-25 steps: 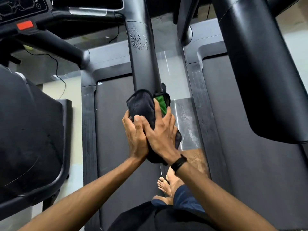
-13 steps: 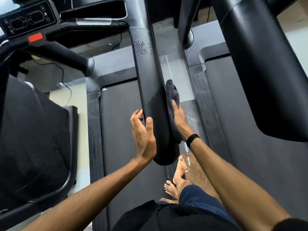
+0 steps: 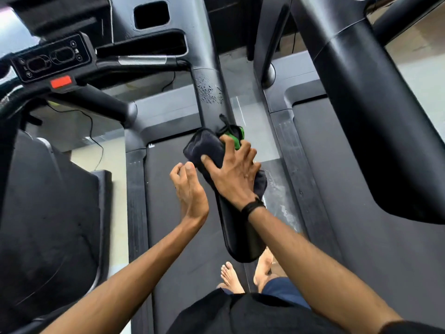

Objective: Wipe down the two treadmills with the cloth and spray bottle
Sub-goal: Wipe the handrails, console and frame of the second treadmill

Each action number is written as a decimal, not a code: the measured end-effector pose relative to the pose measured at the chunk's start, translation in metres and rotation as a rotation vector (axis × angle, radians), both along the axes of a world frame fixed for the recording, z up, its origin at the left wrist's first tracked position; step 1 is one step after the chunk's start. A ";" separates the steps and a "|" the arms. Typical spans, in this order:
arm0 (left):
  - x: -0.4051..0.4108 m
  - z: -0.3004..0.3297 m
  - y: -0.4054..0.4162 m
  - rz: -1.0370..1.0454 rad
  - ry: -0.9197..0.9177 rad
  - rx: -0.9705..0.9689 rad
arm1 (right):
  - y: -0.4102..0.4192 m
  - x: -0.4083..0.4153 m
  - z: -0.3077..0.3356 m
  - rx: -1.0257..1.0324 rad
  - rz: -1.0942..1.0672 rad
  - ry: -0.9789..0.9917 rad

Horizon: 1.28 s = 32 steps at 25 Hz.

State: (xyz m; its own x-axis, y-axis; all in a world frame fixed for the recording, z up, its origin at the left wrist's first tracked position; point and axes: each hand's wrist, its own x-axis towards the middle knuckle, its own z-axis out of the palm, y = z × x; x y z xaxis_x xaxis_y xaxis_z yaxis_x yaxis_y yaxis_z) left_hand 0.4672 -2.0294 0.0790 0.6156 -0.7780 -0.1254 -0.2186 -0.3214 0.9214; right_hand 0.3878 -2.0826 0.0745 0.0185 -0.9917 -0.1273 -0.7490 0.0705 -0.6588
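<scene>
Treadmills stand side by side — the left treadmill's right handrail (image 3: 216,145) is the part under the wipe. The right hand (image 3: 237,175) presses a dark cloth (image 3: 204,150), fingers spread and wrapped partly over it, against that rail; a green lining shows at its far edge. The left hand (image 3: 189,189) hovers just beside the rail, fingers loosely curled, holding nothing. Droplets (image 3: 209,92) sit higher on the rail — unwiped. By my judgement, the second treadmill (image 3: 337,189) is still to do; no spray bottle shows.

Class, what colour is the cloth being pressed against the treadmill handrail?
Black cloth, with a green patch at its upper edge; head view.
</scene>
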 end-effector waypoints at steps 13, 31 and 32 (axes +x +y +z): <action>0.057 0.010 -0.091 -0.429 -0.230 -0.120 | -0.041 -0.042 -0.045 0.425 -0.275 -0.387; 0.124 0.015 -0.160 -0.730 -0.395 -0.300 | -0.131 0.038 0.001 0.310 -0.449 -0.055; 0.122 0.014 -0.167 -0.748 -0.423 -0.317 | -0.139 0.030 -0.005 0.341 -0.447 -0.141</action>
